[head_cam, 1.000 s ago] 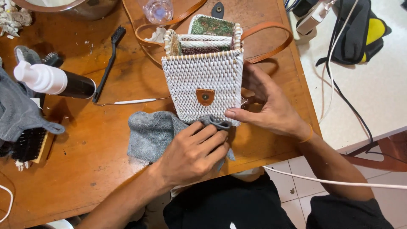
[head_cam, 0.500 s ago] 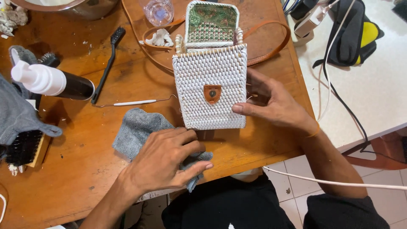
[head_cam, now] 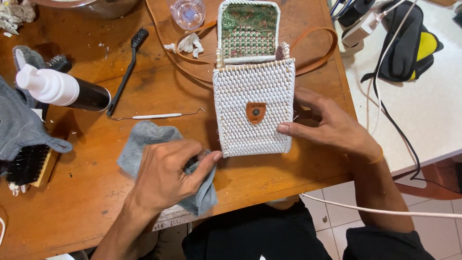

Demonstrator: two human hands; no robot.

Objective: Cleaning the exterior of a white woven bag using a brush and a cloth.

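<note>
A white woven rattan bag (head_cam: 253, 111) lies flat on the wooden table (head_cam: 96, 202), its flap open and showing a green patterned lining (head_cam: 249, 30). A brown leather tab with a snap sits on its front, and a brown strap (head_cam: 321, 50) loops behind it. My right hand (head_cam: 332, 127) steadies the bag's right side, thumb on the front panel. My left hand (head_cam: 168, 175) grips a grey cloth (head_cam: 139, 144) just left of the bag's lower corner, the thumb tip close to the weave.
A thin metal hook tool (head_cam: 159, 115) and a black narrow brush (head_cam: 127, 70) lie left of the bag. A black pump bottle with white top (head_cam: 65, 90), a grey rag (head_cam: 19, 125) and a bristle brush (head_cam: 26, 166) are at far left. Cables (head_cam: 385, 110) run off the right edge.
The bag has shifted to the right and lies flatter with its flap open wide. My left hand with the cloth has slid left, off the bag's bottom edge.
</note>
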